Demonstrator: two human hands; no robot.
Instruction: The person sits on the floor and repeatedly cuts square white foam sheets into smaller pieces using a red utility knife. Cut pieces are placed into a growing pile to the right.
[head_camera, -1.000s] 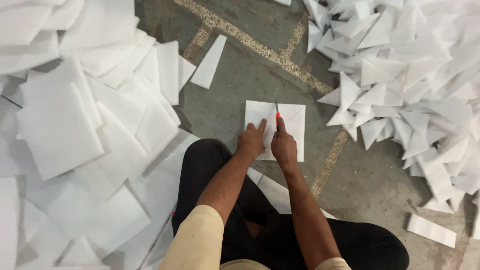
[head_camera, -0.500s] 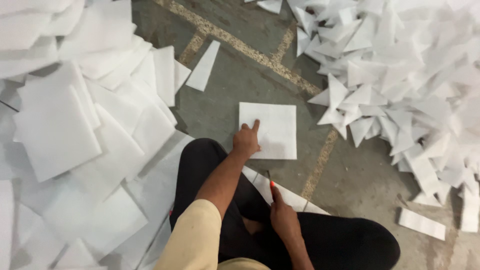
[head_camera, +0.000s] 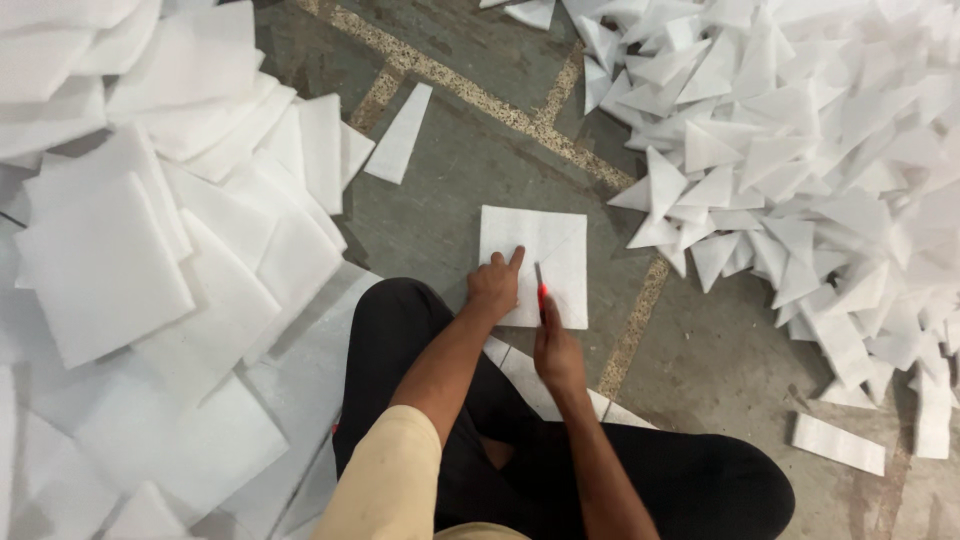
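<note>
Here the right hand (head_camera: 556, 352) grips a red-handled cutter (head_camera: 541, 293), blade pointing away; left hand (head_camera: 494, 284) presses the white square (head_camera: 540, 245).

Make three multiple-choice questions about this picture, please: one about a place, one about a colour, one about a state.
1. Where does the heap of white triangles lie?
A. at the picture's right
B. on the person's lap
C. under the square sheet

2. What colour is the handle of the knife in the right hand?
A. blue
B. red-orange
C. green

3. How is the left hand on the square sheet?
A. lifting it
B. crumpling it
C. pressing it flat on the floor

Answers:
1 A, the triangles fill the right side.
2 B, the handle glows red-orange.
3 C, the fingers lie spread on the flat sheet.
</note>
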